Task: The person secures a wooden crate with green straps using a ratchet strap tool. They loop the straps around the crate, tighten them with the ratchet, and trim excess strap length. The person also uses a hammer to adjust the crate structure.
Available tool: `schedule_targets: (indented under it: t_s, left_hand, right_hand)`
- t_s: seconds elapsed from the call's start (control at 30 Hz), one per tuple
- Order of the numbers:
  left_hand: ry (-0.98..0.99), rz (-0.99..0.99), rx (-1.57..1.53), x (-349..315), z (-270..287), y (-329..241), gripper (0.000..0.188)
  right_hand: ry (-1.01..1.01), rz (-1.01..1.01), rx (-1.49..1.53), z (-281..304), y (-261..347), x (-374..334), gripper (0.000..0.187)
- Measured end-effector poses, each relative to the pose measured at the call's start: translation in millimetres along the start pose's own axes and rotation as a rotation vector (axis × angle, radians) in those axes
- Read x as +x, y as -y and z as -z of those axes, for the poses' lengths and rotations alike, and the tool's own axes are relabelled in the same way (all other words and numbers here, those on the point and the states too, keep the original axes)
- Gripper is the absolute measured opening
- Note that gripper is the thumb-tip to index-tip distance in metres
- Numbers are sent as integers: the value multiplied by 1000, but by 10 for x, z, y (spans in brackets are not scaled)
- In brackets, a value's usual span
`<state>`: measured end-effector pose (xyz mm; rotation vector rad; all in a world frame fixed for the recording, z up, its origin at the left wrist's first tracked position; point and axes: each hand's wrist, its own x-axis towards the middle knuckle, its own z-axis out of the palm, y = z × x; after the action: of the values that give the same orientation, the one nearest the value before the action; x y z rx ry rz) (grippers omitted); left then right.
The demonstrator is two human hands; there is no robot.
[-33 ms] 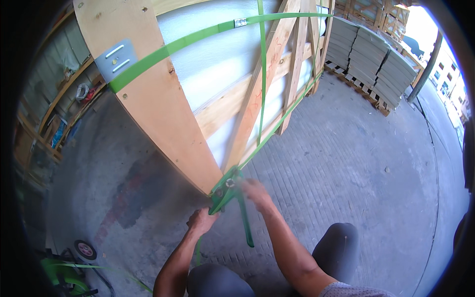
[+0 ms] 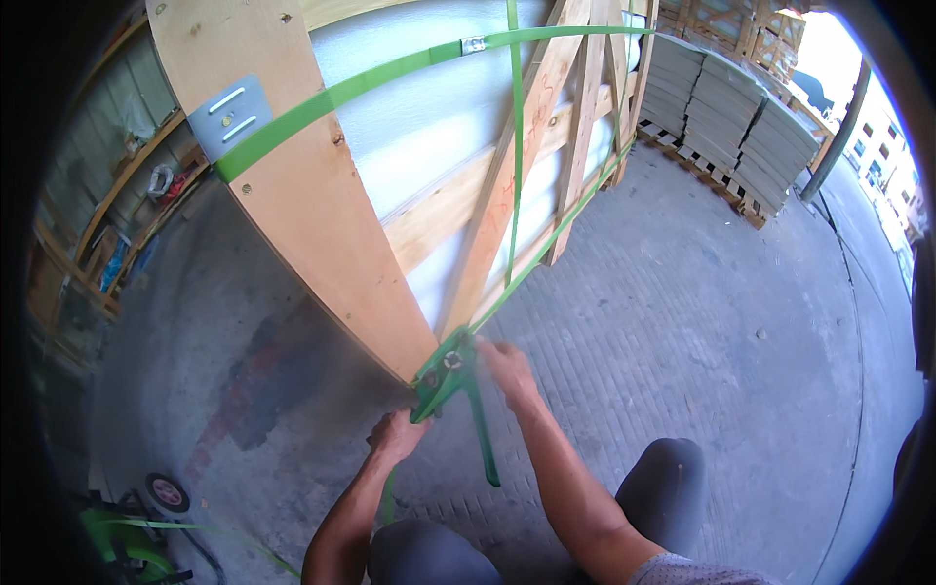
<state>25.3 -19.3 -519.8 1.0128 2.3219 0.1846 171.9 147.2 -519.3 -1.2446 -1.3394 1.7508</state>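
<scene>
A wooden crate [image 2: 317, 219] with white wrapped contents stands before me. At its near bottom corner sits a green strapping tensioner [image 2: 437, 388], its long lever [image 2: 484, 444] hanging down and to the right. My left hand [image 2: 394, 435] is closed round the lower left end of the tensioner. Just right of the tool's head is my right hand [image 2: 507, 370]; its fingertips are blurred, so any contact or hold is unclear. The lower green strap [image 2: 558, 231] runs along the crate's bottom edge to the tensioner. Higher up, another green strap [image 2: 390, 73] carries a metal seal [image 2: 474, 45].
A metal corner plate [image 2: 228, 117] lies under the upper strap. Stacked grey sheets [image 2: 726, 102] stand on a pallet at the far right. Wooden shelving [image 2: 132, 195] lines the left. A green wheeled strap cart [image 2: 132, 541] is at lower left, on the concrete floor [image 2: 702, 322].
My right hand has shifted slightly up and to the right beside the tensioner. The left hand and the tool have hardly moved.
</scene>
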Motion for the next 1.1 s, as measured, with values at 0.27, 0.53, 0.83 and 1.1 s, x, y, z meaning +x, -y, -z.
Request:
schedule_targets:
  t_s: [0.27,0.53,0.83,1.1]
  left_hand:
    - [-21,-59,-81,-61,71,-76,45]
    - [-31,-66,-88,-84,71,-82,44]
    - [-75,-122,-91,-167,126,27,41]
    - [-216,-171,-127,-113,56,64,32]
  right_hand:
    - [75,-179,198,-1,134,517,37]
    - [295,-174,330,180,-190,790,34]
    - [340,-170,342,125,36,654,32]
    - [346,-177,245,191,189,675,38]
